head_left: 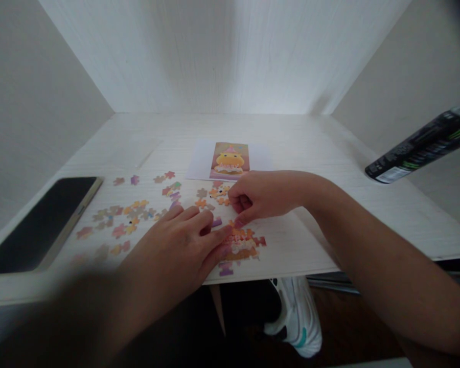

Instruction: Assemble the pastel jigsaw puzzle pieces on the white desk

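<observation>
A partly joined jigsaw puzzle lies near the table's front edge, showing a cake with pink and white icing. My left hand rests at its left side, with thumb and index finger pressed on the joined pieces and the other fingers bent. At the puzzle's upper edge, my right hand has its fingers curled and pinches an orange puzzle piece, mostly covered by the fingertips. Just beyond the right hand lie joined yellow pieces with an eye on them. A purple piece is close to my left index finger.
Loose puzzle pieces are spread over the left of the white table. A reference picture on white paper lies behind the hands. A phone is at far left, a dark drink can at right. Panels enclose the back and sides.
</observation>
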A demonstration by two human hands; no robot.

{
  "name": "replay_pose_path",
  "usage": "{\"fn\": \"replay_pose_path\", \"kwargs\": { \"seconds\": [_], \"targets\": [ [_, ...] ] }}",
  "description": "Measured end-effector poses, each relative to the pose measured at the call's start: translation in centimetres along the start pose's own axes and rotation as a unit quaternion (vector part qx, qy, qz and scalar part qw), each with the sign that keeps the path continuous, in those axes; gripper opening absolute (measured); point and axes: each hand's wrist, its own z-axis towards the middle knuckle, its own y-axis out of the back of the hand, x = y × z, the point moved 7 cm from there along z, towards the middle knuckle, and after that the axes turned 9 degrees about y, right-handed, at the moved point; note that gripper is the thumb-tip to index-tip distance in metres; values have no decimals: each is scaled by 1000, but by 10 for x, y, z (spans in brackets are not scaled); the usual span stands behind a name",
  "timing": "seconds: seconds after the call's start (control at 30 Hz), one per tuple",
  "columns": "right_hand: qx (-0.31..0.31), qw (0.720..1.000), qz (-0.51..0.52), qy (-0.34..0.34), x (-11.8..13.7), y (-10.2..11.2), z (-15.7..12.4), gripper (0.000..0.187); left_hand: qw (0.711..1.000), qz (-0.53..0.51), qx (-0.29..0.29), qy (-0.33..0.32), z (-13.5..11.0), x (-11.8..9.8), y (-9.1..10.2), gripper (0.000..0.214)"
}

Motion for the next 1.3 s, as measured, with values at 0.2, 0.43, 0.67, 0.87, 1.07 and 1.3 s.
{"fn": "replay_pose_path", "kwargs": {
  "seconds": [0.2, 0.43, 0.67, 0.87, 1.07, 1.3],
  "targets": [
    [14, 1000, 11, 11, 6, 0, -3, 17, 1000, -20, -8, -2, 0, 3, -1, 31],
    [5, 999, 21, 31, 14, 0, -4, 9, 999, -35, 24, 17, -5, 2, -1, 30],
    [-10, 999, -12, 36, 17, 2, -6, 10, 997, -54, 43, 41, -18, -15, 1, 33],
    [-28, 998, -31, 49, 23, 2, -6, 12, 994, -77, 67, 47, -19, -16, -4, 38],
    [-32, 998, -42, 45, 24, -2, -4, 9, 992, -89, 68, 52, -18, -14, -5, 42],
    [-36, 998, -5, 47, 23, 0, -3, 7, 993, -71, 71, 62, -22, -12, -4, 45]
  ]
}}
